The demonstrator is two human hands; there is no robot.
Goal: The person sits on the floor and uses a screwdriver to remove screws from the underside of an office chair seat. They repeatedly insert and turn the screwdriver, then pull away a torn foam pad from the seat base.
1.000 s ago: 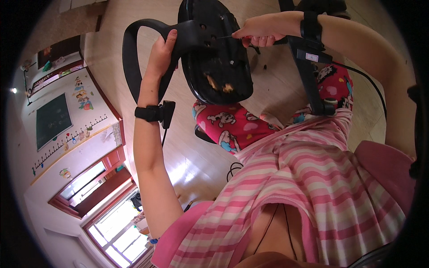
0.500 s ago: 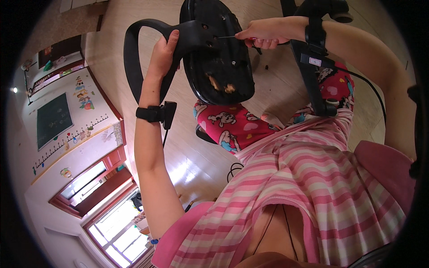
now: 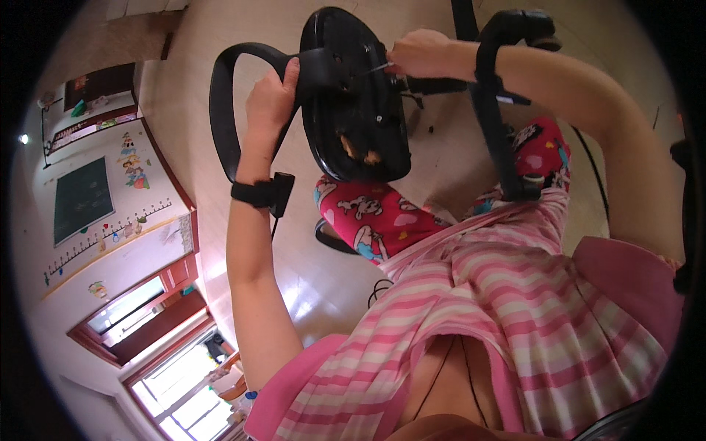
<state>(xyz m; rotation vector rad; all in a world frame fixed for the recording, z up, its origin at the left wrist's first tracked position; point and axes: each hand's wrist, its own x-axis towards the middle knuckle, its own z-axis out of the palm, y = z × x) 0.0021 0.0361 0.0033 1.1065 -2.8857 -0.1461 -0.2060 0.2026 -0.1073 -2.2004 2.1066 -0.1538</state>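
A black chair seat with its underside showing rests by my knee, its padding torn open near the lower end. Attached to its left side is a black looped armrest. My left hand is closed round the armrest, thumb lying along its inner arm. My right hand pinches a screwdriver; only its thin metal shaft shows, pointing left toward the screw holes in the armrest's mounting plate. Whether its tip sits in a hole I cannot tell. The handle is hidden by my fingers.
A black chair base leg with casters stands to the right, close to my right forearm and leg. A dark cable lies on the pale floor. A small dark bit lies beyond the seat.
My right hand has turned over, so the screwdriver's shaft is now tilted and its red handle no longer shows. The seat and armrest sit slightly lower in view; my left hand keeps its hold.
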